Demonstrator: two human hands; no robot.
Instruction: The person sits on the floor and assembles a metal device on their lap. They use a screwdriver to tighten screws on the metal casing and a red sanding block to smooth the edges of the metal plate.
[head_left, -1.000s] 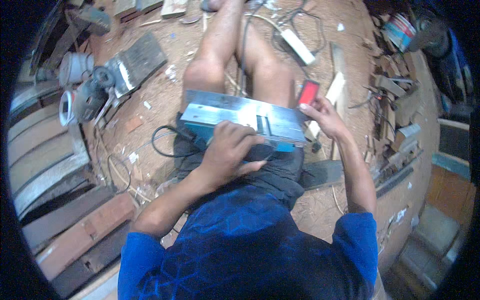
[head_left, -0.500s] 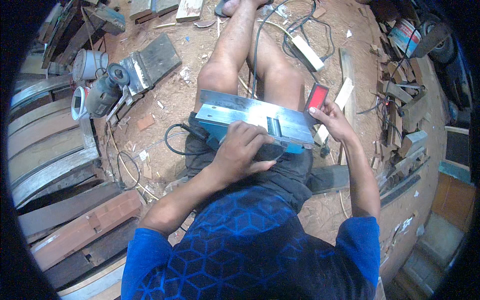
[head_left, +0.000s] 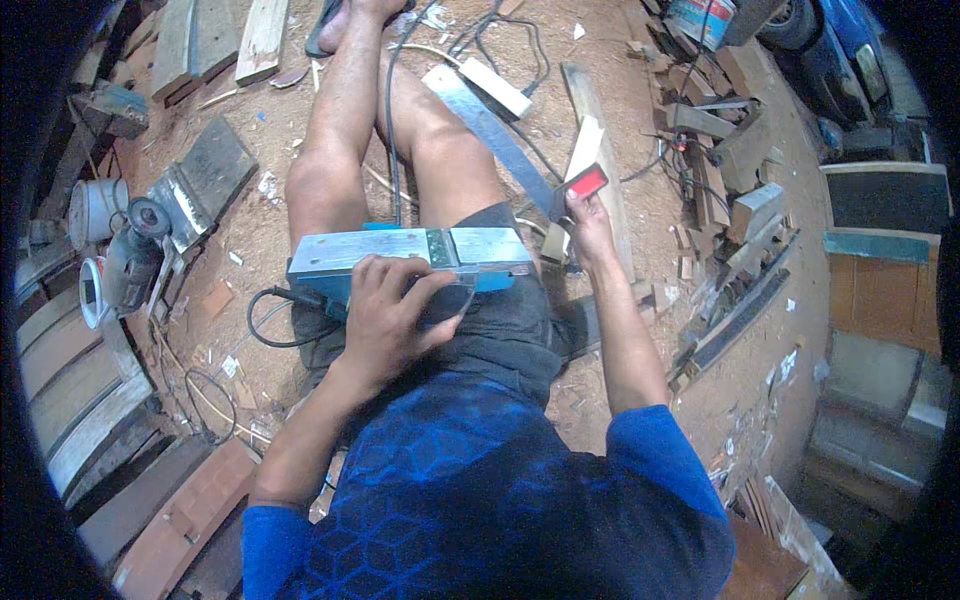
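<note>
Upside down across my lap lies a blue electric hand planer (head_left: 375,250), its bare metal sole and cutter slot facing up. My left hand (head_left: 392,308) grips the near side of its body, fingertips at the edge of the sole. A try square (head_left: 495,138) with a long steel blade and a red-and-black stock is held by my right hand (head_left: 590,225), out to the right of the planer. Its blade points away and to the left, apart from the sole. The planer's underside is hidden against my shorts.
An angle grinder (head_left: 135,255) stands at the left beside white buckets (head_left: 98,210) and curved wooden pieces (head_left: 75,350). A white power strip (head_left: 495,88) and cables lie ahead. Wood offcuts (head_left: 755,210) are piled at the right.
My right hand has lifted the try square off the planer's sole and swung it away to the right. My left hand stays on the planer. The whole view has shifted.
</note>
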